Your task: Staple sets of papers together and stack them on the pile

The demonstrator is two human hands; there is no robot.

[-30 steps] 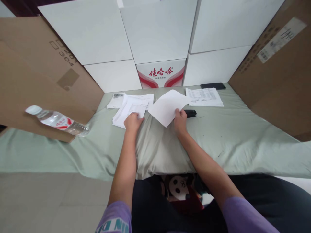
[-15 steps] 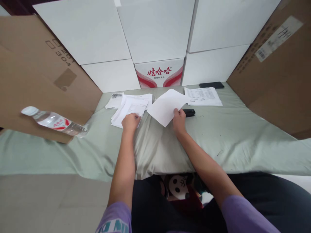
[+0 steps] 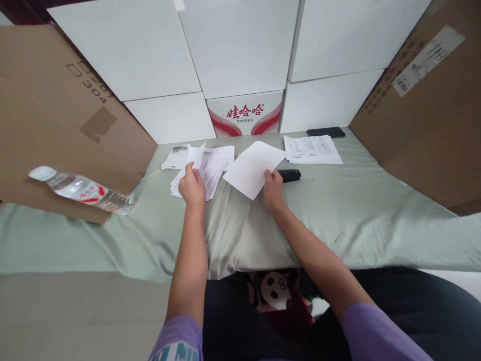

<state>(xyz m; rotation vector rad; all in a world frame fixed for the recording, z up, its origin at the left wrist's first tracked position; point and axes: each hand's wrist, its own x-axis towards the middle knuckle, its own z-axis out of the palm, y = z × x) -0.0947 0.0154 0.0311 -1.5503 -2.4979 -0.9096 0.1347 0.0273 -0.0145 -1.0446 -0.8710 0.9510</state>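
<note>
Grip: left hand point(image 3: 191, 186) pinches a printed sheet point(image 3: 211, 171) and lifts its near edge off the paper stack point(image 3: 188, 168); right hand point(image 3: 273, 189) grasps the blank white sheet point(image 3: 252, 166) at its near right edge.
Printed sheet: tilted up over the stack, text side showing — left of centre on the green cloth point(image 3: 356, 210).
Blank sheet: lies just beside the stack, one corner pointing toward the person.
Beside the right hand: a black stapler point(image 3: 290, 175), partly under the blank sheet's edge.
Farther back: another printed pile point(image 3: 311, 149), a dark phone point(image 3: 325, 132) behind it.
Left edge: water bottle point(image 3: 80, 190) on its side, against a cardboard box point(image 3: 56, 125).
Backdrop: white boxes — one with a red logo point(image 3: 245, 114).
</note>
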